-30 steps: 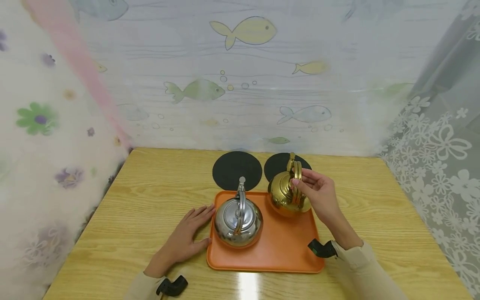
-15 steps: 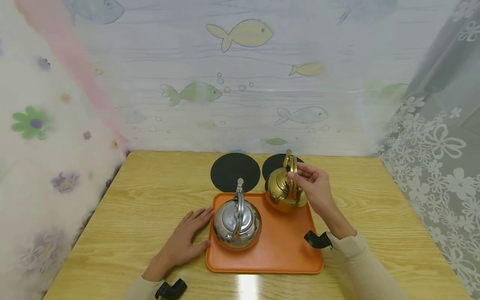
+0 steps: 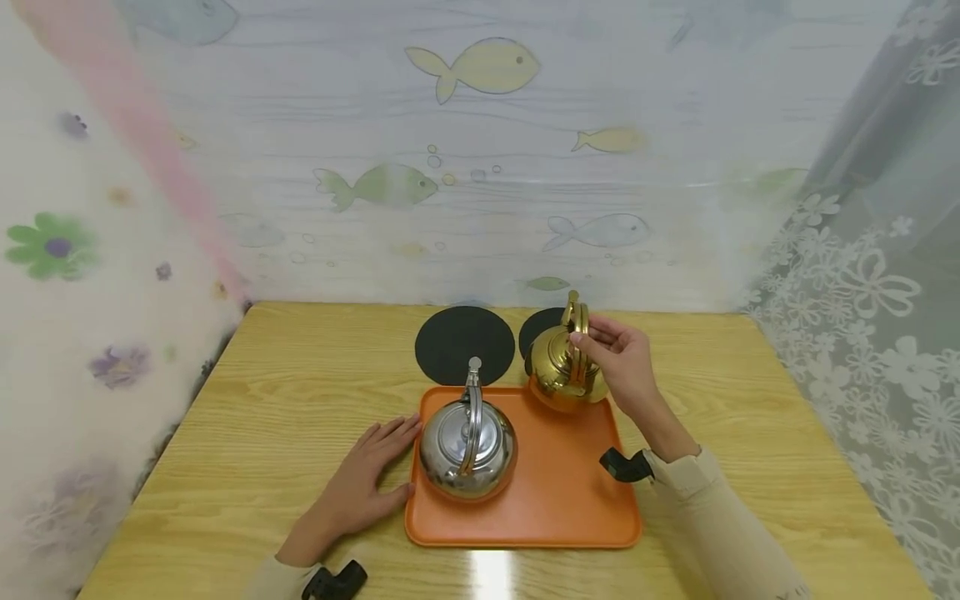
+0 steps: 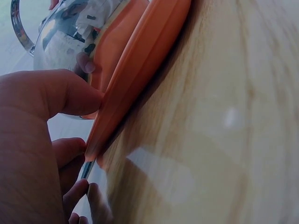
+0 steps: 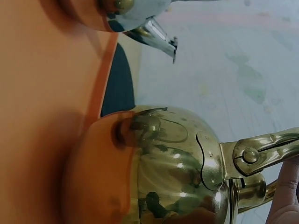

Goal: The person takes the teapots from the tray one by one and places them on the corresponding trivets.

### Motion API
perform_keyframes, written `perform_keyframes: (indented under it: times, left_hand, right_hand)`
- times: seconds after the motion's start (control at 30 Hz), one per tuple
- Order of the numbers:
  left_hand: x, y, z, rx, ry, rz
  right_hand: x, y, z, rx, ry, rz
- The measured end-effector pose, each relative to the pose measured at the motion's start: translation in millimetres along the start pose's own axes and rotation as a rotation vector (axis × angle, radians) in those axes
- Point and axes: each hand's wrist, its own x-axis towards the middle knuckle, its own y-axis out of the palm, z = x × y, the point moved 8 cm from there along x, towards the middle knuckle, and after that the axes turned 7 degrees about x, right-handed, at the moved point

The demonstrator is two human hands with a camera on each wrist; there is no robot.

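My right hand [image 3: 626,362] grips the upright handle of a gold kettle [image 3: 551,367], thumb on the near side and fingers behind. The gold kettle overlaps the back right edge of an orange tray [image 3: 570,500], its spout pointing to the back. In the right wrist view, the shiny gold body [image 5: 173,172] reflects the tray's orange. A silver kettle [image 3: 456,458] with a raised handle sits on the tray's left part. My left hand [image 3: 358,483] lies beside the tray's left edge; in the left wrist view, its thumb and a finger touch the tray rim [image 4: 135,70].
Behind the tray, two black round mats [image 3: 465,343] lie on the wooden table [image 3: 300,375]; the gold kettle partly covers the right one. A fish-patterned curtain [image 3: 487,208] hangs along the table's back edge, with patterned cloth at both sides.
My right hand has moved the gold kettle a little toward the back, over the tray's rear edge and the right mat. The left hand and silver kettle stay put; the head view shifts slightly.
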Motion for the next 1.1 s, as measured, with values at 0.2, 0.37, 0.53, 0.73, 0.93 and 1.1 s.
perform_keyframes:
  times: [0.2,0.37,0.53,0.73,0.93,1.1]
  left_hand:
    - [-0.2,-2.6,-0.9,0.000,-0.010,0.008]
    - [0.3,-2.1,-1.6,0.003,-0.013,0.014]
    - [0.0,-1.6,-0.6,0.008,-0.012,0.008]
    - [-0.1,-1.5,0.3,0.011,-0.010,0.007]
    - [-1.0,-2.9,-0.6,0.007,-0.016,0.015]
    - [-0.3,-2.5,-0.7,0.010,-0.008,0.009]
  right_hand:
    - [6.9,-2.7,-0.4,-0.001,-0.011,-0.013]
    - [11.4,-7.0,0.4,-0.021,-0.018,-0.029]
    - [17.2,-6.9,0.1,-0.023,-0.017,0.001]
    - [25.0,-6.2,-0.3,-0.033,-0.019,0.026]
    - [33.0,-7.9,-3.2,-0.063,-0.016,0.028]
    - [41.1,-13.4,-6.0,-0.073,-0.012,0.012]
